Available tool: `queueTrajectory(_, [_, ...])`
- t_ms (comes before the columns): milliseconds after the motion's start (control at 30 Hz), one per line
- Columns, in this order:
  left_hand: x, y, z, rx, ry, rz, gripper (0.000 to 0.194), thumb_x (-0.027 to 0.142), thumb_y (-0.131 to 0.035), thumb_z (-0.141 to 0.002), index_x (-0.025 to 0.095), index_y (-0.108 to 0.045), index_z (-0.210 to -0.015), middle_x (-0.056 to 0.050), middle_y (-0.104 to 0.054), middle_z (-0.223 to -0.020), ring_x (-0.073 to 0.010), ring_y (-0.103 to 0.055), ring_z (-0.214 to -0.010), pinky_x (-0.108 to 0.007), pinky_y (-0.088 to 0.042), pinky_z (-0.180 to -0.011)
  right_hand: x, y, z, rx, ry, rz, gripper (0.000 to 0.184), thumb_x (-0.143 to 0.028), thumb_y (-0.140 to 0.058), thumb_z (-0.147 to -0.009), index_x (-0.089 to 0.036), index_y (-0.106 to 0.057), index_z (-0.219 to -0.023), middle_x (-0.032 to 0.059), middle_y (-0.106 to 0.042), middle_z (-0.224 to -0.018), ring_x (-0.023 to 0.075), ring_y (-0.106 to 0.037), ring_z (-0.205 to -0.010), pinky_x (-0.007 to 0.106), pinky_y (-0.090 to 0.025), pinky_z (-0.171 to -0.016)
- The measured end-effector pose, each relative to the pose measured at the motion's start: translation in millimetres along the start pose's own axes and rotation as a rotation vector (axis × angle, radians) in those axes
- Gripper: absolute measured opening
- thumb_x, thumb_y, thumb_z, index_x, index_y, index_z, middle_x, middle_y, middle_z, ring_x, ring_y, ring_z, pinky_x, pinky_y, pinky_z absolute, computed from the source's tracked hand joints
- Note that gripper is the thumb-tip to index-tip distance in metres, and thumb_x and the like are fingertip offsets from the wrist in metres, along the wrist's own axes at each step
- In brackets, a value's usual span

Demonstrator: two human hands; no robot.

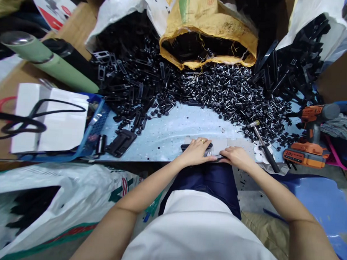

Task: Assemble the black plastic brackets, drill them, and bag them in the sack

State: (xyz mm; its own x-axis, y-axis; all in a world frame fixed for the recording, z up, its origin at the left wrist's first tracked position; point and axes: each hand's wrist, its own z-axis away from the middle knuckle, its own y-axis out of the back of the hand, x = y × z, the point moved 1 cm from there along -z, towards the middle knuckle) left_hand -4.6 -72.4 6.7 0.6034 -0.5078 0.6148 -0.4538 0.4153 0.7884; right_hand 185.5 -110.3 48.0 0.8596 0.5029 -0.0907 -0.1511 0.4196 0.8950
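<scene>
My left hand [196, 150] rests palm down on a flat black plastic part [187, 147] at the near edge of the pale blue table [167, 133], fingers together, a ring on one finger. My right hand [237, 155] lies beside it, fingers curled over the right end of the same black part. Both hands sit on a grey pad [219, 143]. A hammer [263, 144] with a black handle lies just right of my right hand. A heap of small black-headed pins [235, 94] covers the table behind.
An orange cordless drill [311, 140] stands at the right. Open sacks [209, 35] of black parts line the back. A black hinged piece [119, 142] lies left, by a blue basket [96, 126] under white paper. A green tube [52, 63] lies far left.
</scene>
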Motion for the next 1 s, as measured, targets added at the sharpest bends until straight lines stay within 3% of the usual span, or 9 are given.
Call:
queueTrajectory(100, [0.0,-1.4,-0.8,-0.068,0.000,-0.116,0.070,0.068,-0.059,-0.064,0.018,-0.051,-0.111,-0.014,-0.056,-0.113,-0.0315,-0.050,-0.107,-0.044,-0.038,-0.090,-4.0,-7.0,-2.1,0.041,-0.089,0.031,0.033,-0.044,-0.042,-0.091,-0.018,-0.060,-0.102,0.0100,-0.065,-0.090,0.0207,-0.061,-0.085,0.026,-0.036,-0.062])
queueTrajectory(367, [-9.8,-2.2,0.0,0.020,-0.037,-0.088,0.067,0.062,-0.067,-0.060,0.021,-0.050,-0.109,-0.008,-0.061,-0.098,-0.0277,-0.057,-0.095,-0.040,-0.041,-0.086,-19.7,0.9,4.1,0.078,-0.179,0.001,0.035,-0.044,-0.038,-0.092,-0.019,-0.060,-0.103,0.0108,-0.065,-0.088,0.0223,-0.060,-0.084,0.028,-0.033,-0.062])
queueTrajectory(633, [-12.4,-5.3,5.0,0.147,-0.129,-0.060,0.047,0.061,-0.056,-0.073,0.019,-0.056,-0.095,-0.007,-0.063,-0.088,-0.0233,-0.061,-0.086,-0.033,-0.046,-0.075,-22.8,19.5,5.7,0.166,-0.135,0.085,0.031,-0.038,-0.040,-0.092,-0.017,-0.061,-0.103,0.0119,-0.064,-0.087,0.0215,-0.057,-0.084,0.028,-0.030,-0.065])
queueTrajectory(733, [-10.2,-6.5,4.4,0.099,-0.118,-0.082,0.051,0.065,-0.055,-0.071,0.019,-0.056,-0.093,-0.008,-0.063,-0.085,-0.0237,-0.061,-0.083,-0.033,-0.047,-0.073,-11.2,16.3,3.6,0.174,-0.076,0.080,0.032,-0.040,-0.041,-0.092,-0.017,-0.061,-0.101,0.0107,-0.064,-0.085,0.0198,-0.058,-0.082,0.027,-0.031,-0.066])
queueTrajectory(867, [-1.6,-3.6,-27.6,-0.042,-0.134,-0.133,0.048,0.059,-0.053,-0.077,0.019,-0.054,-0.105,-0.008,-0.063,-0.096,-0.0246,-0.059,-0.093,-0.035,-0.046,-0.079,11.3,-6.5,1.2,0.185,-0.103,0.023,0.032,-0.042,-0.046,-0.090,-0.016,-0.063,-0.099,0.0094,-0.065,-0.085,0.0189,-0.059,-0.081,0.027,-0.035,-0.067])
queueTrajectory(933, [3.9,2.6,-61.2,-0.015,-0.103,-0.136,0.040,0.046,-0.046,-0.086,0.018,-0.050,-0.114,-0.009,-0.060,-0.108,-0.0229,-0.056,-0.103,-0.034,-0.044,-0.086,18.6,-19.8,2.7,0.245,-0.148,-0.010,0.031,-0.041,-0.050,-0.088,-0.015,-0.064,-0.097,0.0093,-0.065,-0.085,0.0193,-0.059,-0.083,0.028,-0.038,-0.070])
queueTrajectory(1000, [9.6,10.1,-99.1,0.031,0.033,-0.179,0.033,0.031,-0.040,-0.090,0.015,-0.047,-0.118,-0.011,-0.058,-0.114,-0.0210,-0.055,-0.107,-0.032,-0.043,-0.089,22.9,-29.5,5.4,0.351,-0.164,-0.037,0.031,-0.042,-0.053,-0.086,-0.015,-0.064,-0.097,0.0105,-0.064,-0.093,0.0202,-0.058,-0.088,0.029,-0.041,-0.074])
